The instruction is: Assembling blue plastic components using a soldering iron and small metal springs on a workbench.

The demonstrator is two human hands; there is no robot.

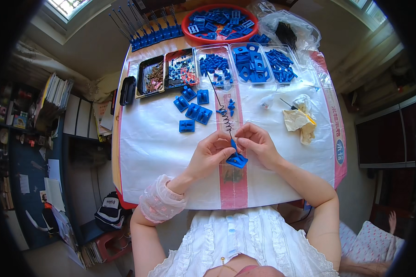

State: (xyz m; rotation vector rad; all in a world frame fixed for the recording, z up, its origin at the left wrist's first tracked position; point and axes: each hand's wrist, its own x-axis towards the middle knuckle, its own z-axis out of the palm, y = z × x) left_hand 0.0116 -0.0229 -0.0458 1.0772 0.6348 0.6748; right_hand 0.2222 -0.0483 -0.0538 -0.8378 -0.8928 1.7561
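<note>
Near the front of the table, my left hand (pixel 213 151) pinches a blue plastic part with a flat base (pixel 237 161) between thumb and fingers. From the top of that part rises a dark coiled wire (pixel 226 121), its straight end pointing to the back of the table. My right hand (pixel 259 144) is closed against the other side, fingertips at the junction of wire and blue part. What those fingertips grip is too small to make out. Several assembled blue pieces (pixel 198 113) lie beyond my left hand, and small loose blue parts (pixel 231 107) lie beside the coil.
Along the back stand a tray of screws (pixel 151 84), a tray of small metal nuts (pixel 181 69) and clear boxes of blue parts (pixel 249 64). Behind are a red basin (pixel 186 28), a rack of finished pieces (pixel 157 37) and a plastic bag (pixel 309 34). A screwdriver (pixel 289 104) lies right, by crumpled paper (pixel 296 121).
</note>
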